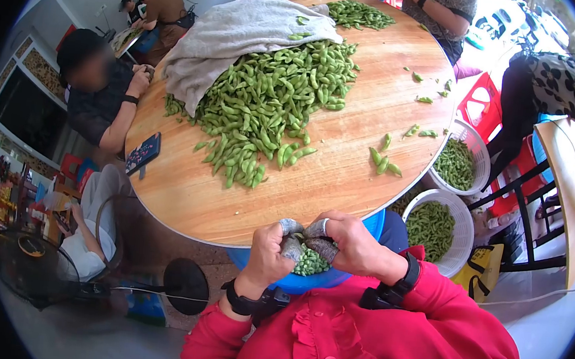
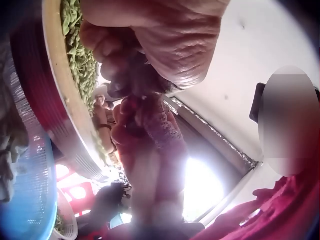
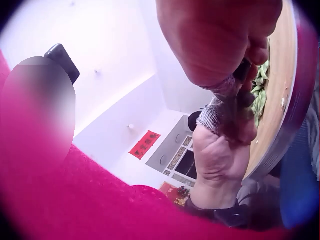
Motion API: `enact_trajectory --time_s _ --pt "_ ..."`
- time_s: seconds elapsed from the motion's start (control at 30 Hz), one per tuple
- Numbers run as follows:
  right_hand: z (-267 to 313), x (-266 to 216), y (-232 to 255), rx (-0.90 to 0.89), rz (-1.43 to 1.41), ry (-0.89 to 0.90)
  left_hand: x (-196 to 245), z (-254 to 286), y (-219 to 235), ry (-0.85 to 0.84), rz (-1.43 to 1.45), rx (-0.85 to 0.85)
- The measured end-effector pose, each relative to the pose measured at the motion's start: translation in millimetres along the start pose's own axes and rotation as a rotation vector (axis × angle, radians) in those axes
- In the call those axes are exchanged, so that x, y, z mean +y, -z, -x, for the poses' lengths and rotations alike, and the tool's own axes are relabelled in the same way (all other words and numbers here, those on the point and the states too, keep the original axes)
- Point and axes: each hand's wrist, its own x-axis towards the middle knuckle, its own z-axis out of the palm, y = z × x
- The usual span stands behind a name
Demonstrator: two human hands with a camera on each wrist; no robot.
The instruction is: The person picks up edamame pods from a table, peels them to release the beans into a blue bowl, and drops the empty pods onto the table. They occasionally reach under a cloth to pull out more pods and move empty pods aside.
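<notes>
In the head view my left hand (image 1: pixel 268 254) and right hand (image 1: pixel 358 247) meet at the fingertips over a blue basin (image 1: pixel 292 282). Grey cloth sleeves (image 1: pixel 290 247) wrap several fingers and thumbs. Both hands curl inward and pinch a green soybean pod, mostly hidden behind the fingertips. Shelled green beans (image 1: pixel 310 262) lie in the basin just below them. From the left wrist view, the left hand (image 2: pixel 175 40) appears above the right hand (image 2: pixel 150 135), in shadow. The right wrist view has the left hand's cloth-wrapped thumb (image 3: pixel 210 117) close against the right hand (image 3: pixel 215 40).
A large pile of pods (image 1: pixel 274 96) covers much of the round wooden table (image 1: pixel 392 72), partly under a grey towel (image 1: pixel 246 29). A phone (image 1: pixel 143 153) lies near the left edge. White baskets (image 1: pixel 461 246) of pods stand right. Other people sit around; a fan (image 1: pixel 30 263) stands left.
</notes>
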Motion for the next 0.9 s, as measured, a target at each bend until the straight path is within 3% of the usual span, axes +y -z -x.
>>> enact_trajectory --time_s 0.07,0.17,0.27,0.3,0.7,0.9 --pt "1 0 -1 0.037 -0.102 -0.111 -2 0 0 0.026 0.043 -0.008" --pt "1 3 7 0.01 -0.4 -0.413 0 4 4 0.248 0.37 0.04" --pt "4 12 9 0.003 -0.571 -0.474 17 7 -2 0.291 0.445 -0.018" --pt "4 14 8 0.005 -0.623 -0.487 10 11 3 0.261 0.16 -0.146" --pt "7 10 2 -0.063 -0.663 -0.517 11 4 -5 -0.172 -0.26 -0.053" --pt "8 17 -3 -0.068 -0.687 -0.487 15 9 -3 -0.084 -0.217 -0.102"
